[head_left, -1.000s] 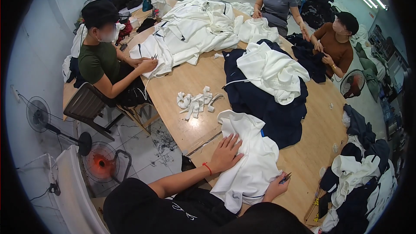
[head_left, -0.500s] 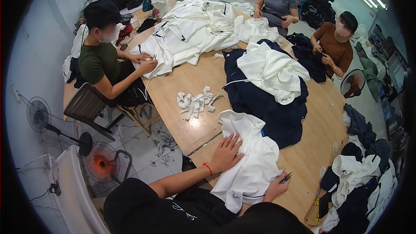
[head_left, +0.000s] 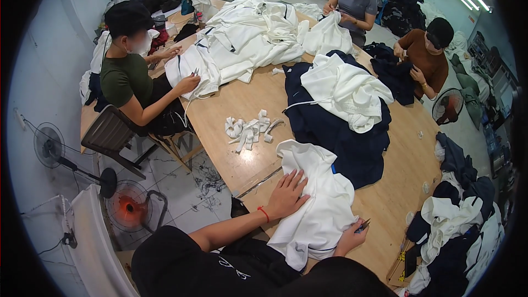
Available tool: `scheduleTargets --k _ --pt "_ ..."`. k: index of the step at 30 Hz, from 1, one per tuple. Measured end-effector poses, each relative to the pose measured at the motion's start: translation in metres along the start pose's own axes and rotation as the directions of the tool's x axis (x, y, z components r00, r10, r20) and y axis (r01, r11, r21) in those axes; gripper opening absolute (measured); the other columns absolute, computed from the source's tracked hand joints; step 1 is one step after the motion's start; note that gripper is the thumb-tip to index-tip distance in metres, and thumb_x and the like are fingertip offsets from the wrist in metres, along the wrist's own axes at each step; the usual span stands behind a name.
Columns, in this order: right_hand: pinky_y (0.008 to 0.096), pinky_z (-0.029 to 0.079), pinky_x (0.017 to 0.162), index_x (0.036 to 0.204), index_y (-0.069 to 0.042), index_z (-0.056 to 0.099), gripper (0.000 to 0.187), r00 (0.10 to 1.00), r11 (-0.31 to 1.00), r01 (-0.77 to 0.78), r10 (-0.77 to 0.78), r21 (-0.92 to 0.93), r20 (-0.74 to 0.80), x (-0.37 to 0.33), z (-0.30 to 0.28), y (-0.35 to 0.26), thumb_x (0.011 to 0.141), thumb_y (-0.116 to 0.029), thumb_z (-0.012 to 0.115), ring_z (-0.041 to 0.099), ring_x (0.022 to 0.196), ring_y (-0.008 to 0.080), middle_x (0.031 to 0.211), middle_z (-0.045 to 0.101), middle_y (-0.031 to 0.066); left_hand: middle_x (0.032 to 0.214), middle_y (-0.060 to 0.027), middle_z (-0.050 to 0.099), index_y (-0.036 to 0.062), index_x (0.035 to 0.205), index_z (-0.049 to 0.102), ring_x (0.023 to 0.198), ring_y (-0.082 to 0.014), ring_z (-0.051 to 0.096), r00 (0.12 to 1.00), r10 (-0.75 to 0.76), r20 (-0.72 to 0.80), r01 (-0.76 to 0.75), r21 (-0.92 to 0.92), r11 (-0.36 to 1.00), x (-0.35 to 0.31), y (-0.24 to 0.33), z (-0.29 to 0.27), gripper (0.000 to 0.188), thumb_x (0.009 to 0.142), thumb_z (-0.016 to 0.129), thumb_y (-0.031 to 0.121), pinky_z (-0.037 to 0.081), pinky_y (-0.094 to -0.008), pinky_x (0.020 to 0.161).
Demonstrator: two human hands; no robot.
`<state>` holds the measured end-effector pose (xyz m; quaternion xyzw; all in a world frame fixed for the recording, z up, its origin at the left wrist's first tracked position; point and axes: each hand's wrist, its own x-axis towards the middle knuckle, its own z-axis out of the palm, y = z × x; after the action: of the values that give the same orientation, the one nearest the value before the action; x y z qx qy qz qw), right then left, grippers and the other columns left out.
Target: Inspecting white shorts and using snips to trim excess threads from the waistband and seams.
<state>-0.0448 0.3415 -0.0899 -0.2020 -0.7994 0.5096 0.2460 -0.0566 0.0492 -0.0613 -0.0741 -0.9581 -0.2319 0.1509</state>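
Note:
A white garment lies rumpled at the near edge of the table, partly over my lap. My left hand rests flat on its left side, fingers stretched out. At its lower right, my right hand is closed around small thread snips, with the pointed blades showing past the fingers. That hand also touches the garment's edge; whether it pinches the cloth I cannot tell. Just beyond, a navy garment lies under another white garment with a drawstring.
White fabric strips lie on the wooden table. A large white garment pile covers the far side. Three co-workers sit or stand around the table. More clothes are heaped at the right; fans stand on the left floor.
My hands and the white garment stay as they were. The left co-worker's far hand has lifted off the cloth; the far co-worker raises a white garment; the right co-worker's hands and head have shifted.

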Motion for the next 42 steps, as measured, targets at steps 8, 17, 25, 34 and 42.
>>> scheduleTargets --k 8,17,25,34,42 --pt "0.0412 0.058 0.086 0.115 0.009 0.07 0.028 1.0 1.0 0.016 -0.016 0.004 0.008 -0.004 -0.004 -0.004 0.11 -0.017 0.06 0.075 0.095 0.0312 0.106 0.078 0.02 0.166 -0.023 0.045 0.0034 0.151 0.058 0.157 -0.0401 0.038 1.0 -0.013 0.006 0.013 0.01 1.0 -0.006 0.003 -0.001 0.06 0.107 0.06 0.044 0.028 -0.0508 0.129" --pt "0.0422 0.053 0.068 0.098 0.007 0.067 0.031 0.993 0.993 0.082 -0.089 -0.087 -0.081 -0.004 0.001 -0.031 0.11 -0.021 0.065 0.064 0.072 0.024 0.08 0.069 0.0158 0.141 -0.0234 0.069 0.0 0.136 0.07 0.136 -0.0367 0.064 0.916 -0.399 0.044 0.321 -0.677 0.662 -0.02 -0.016 0.008 0.038 0.105 0.067 0.022 0.051 -0.0442 0.112" --pt "0.0302 0.052 0.066 0.109 0.001 0.073 0.024 0.994 0.989 -0.083 0.091 0.123 -0.058 0.015 0.003 0.009 0.11 -0.022 0.066 0.064 0.071 0.012 0.081 0.069 0.0033 0.092 0.0011 0.067 0.0005 0.123 0.074 0.082 -0.0084 0.063 0.818 -0.513 0.261 0.487 -0.789 0.374 -0.044 -0.016 -0.048 0.021 0.108 0.069 0.014 0.053 -0.0244 0.079" --pt "0.0237 0.043 0.055 0.114 0.0 0.074 0.02 0.995 0.986 -0.101 0.103 0.134 -0.014 -0.021 -0.062 -0.028 0.106 -0.018 0.073 0.054 0.064 0.0038 0.085 0.068 0.0004 0.107 -0.0084 0.062 -0.0005 0.119 0.065 0.1 -0.0204 0.063 0.923 -0.05 0.381 0.297 -0.625 0.722 -0.077 0.035 -0.076 0.039 0.087 0.086 0.007 0.054 -0.032 0.092" --pt "0.0226 0.045 0.067 0.109 -0.004 0.075 0.016 0.762 0.986 -0.084 0.158 -0.147 0.628 -0.125 -0.065 -0.094 0.095 -0.006 0.082 0.055 0.077 0.0052 0.089 0.067 -0.0036 0.1 -0.0063 0.069 -0.0018 0.113 0.068 0.089 -0.0198 0.067 0.858 0.025 0.514 0.354 -0.626 0.695 -0.072 0.007 -0.069 0.021 0.093 0.071 -0.004 0.054 -0.0323 0.08"
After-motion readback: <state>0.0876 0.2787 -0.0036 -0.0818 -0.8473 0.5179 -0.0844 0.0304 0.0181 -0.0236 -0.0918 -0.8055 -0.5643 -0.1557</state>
